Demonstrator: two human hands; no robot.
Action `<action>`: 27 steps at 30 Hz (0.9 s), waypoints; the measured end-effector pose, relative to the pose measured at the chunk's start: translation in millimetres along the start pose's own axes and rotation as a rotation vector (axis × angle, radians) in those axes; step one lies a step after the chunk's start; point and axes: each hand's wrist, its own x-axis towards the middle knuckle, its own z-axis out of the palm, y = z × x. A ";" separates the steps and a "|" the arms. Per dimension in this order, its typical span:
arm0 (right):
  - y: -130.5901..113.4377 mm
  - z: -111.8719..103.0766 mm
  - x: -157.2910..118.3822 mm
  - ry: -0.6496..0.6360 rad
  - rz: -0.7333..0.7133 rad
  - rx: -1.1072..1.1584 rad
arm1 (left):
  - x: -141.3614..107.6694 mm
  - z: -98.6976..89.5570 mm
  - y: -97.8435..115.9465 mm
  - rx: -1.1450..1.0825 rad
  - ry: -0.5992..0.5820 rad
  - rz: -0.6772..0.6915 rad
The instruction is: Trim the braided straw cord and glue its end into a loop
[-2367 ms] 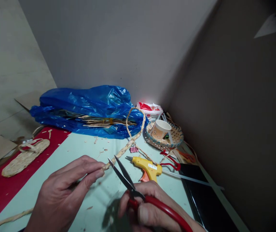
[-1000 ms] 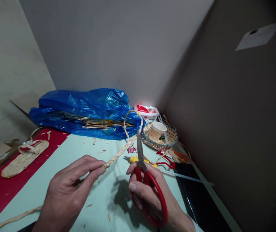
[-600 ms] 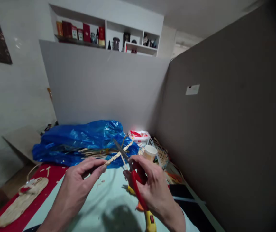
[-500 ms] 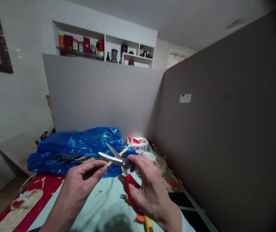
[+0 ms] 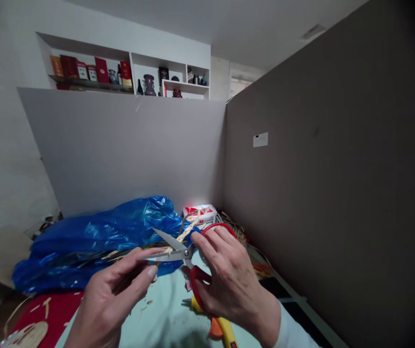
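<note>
Gray panels [image 5: 135,150] rise behind the pale table [image 5: 167,299], and the scissors [image 5: 186,253] are spread wide at the braid [image 5: 187,232]!

Right hand [image 5: 229,275] grips the scissors by their red handles, a stretch of braid showing between the blades, above the table. Across from it, the left hand [image 5: 115,299] curls its fingers at the braid's near end; the blades cover that spot, so whether it pinches the braid we cannot tell. Beyond sprawls a blue plastic bag [image 5: 109,227], a red-and-white packet [image 5: 200,213] by its right end. Below the right hand, a yellow glue gun [image 5: 229,332] lies partly hidden, and lower left a straw sandal [image 5: 37,332] edges into view.
</note>
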 end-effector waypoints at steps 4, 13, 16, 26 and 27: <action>0.0 -0.8 -0.7 0.057 -0.023 -0.041 | 2.5 -6.4 -13.4 -0.024 0.059 -0.046; 4.5 6.7 -5.6 0.165 -0.052 -0.070 | 2.7 -1.2 -16.2 -0.211 0.147 -0.083; 4.8 7.0 -5.4 0.185 -0.092 -0.127 | 3.0 0.0 -10.6 -0.285 0.119 -0.167; 12.5 3.5 -7.6 0.170 -0.008 -0.094 | 3.7 8.8 3.9 -0.425 0.053 -0.265; 14.8 3.2 -7.1 0.175 0.030 -0.070 | 2.0 10.5 6.4 -0.416 0.069 -0.275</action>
